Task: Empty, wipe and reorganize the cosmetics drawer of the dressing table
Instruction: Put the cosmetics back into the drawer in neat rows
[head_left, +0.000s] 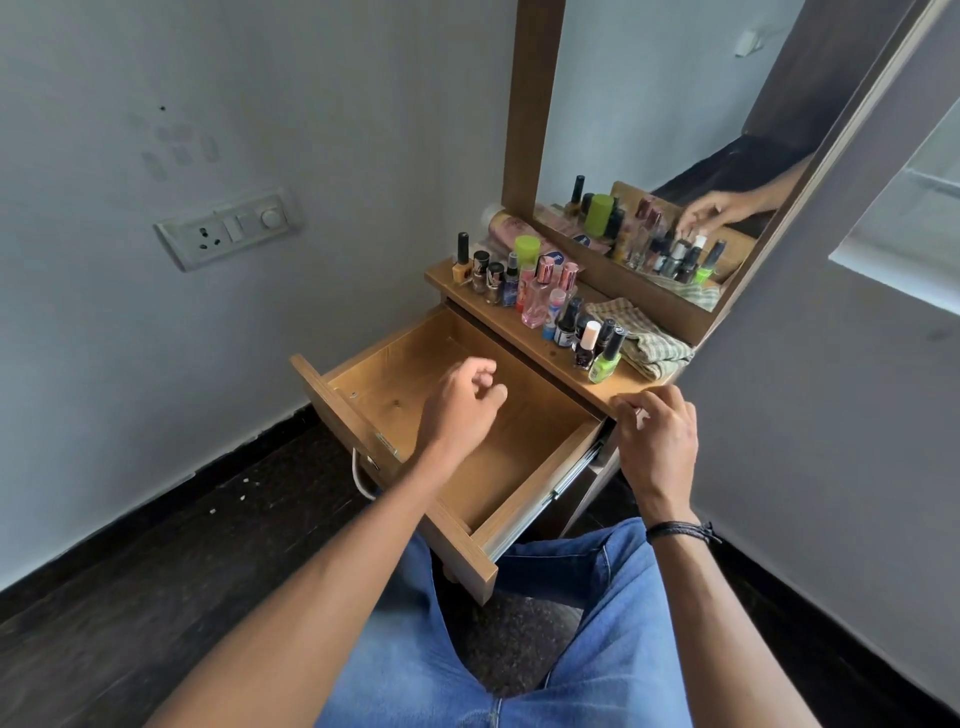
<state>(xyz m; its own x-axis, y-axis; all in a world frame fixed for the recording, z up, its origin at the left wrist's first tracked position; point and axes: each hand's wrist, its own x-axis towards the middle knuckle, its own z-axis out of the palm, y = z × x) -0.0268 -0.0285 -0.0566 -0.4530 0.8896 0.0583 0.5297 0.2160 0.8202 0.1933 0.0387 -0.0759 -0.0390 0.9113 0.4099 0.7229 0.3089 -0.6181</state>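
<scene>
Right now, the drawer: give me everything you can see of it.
The drawer is a wooden box, tan wood-grain laminate inside and out, pulled far out from under the dressing table top. Nothing lies inside; the floor is bare, with small dark specks. A metal slide rail runs along its right side. The front panel faces the person's knees. The left hand is above its interior, loosely curled; whether it touches the wood cannot be told.

Brown drawer (363, 410); green-checked cloth (644, 345); blue jeans (597, 649).

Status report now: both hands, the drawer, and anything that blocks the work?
Left hand over open drawer, loosely curled, holding nothing. Right hand at shelf edge, empty. Drawer empty; bottles and cloth on shelf. Nothing blocking.
</scene>
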